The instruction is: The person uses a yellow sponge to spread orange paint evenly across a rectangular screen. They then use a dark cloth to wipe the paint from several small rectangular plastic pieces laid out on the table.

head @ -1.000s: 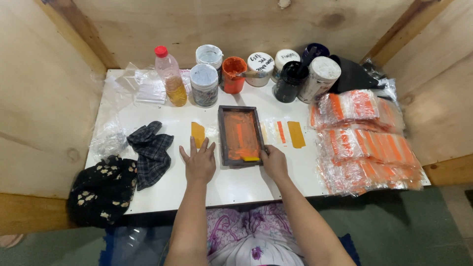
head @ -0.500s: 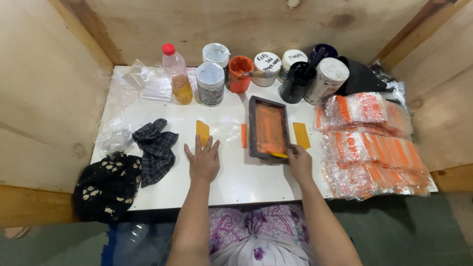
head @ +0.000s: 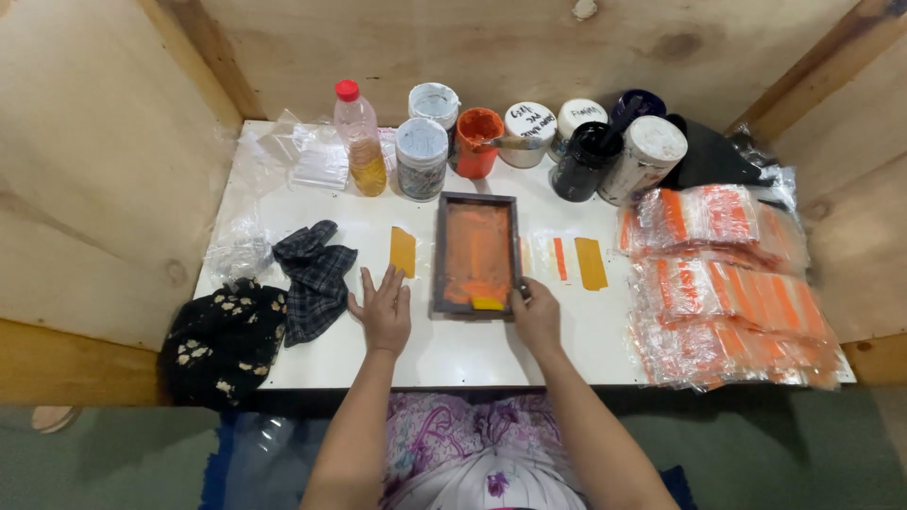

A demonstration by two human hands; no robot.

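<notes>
A small dark wooden printing frame (head: 441, 255) with an orange-inked screen lies flat in the middle of the white table (head: 472, 345). My right hand (head: 536, 314) grips its near right corner, beside a yellow squeegee (head: 487, 303) resting at the near end of the screen. My left hand (head: 383, 307) lies flat on the table left of the frame, fingers spread, just below a yellow-orange tape strip (head: 403, 250). A clear plastic bag with an orange stripe (head: 560, 259) lies right of the frame, next to another yellow-orange strip (head: 591, 263).
Paint jars, an orange pot (head: 477, 142) with a brush, and a bottle of yellow liquid (head: 362, 139) line the back. Stacks of orange-printed bags (head: 727, 283) fill the right side. A checked rag (head: 315, 277) and dark floral cloth (head: 222, 340) lie left. Plywood walls enclose the table.
My right hand has slid the frame back left to the table's middle, uncovering a printed bag with an orange stripe on its right. My left hand stays flat on the table.
</notes>
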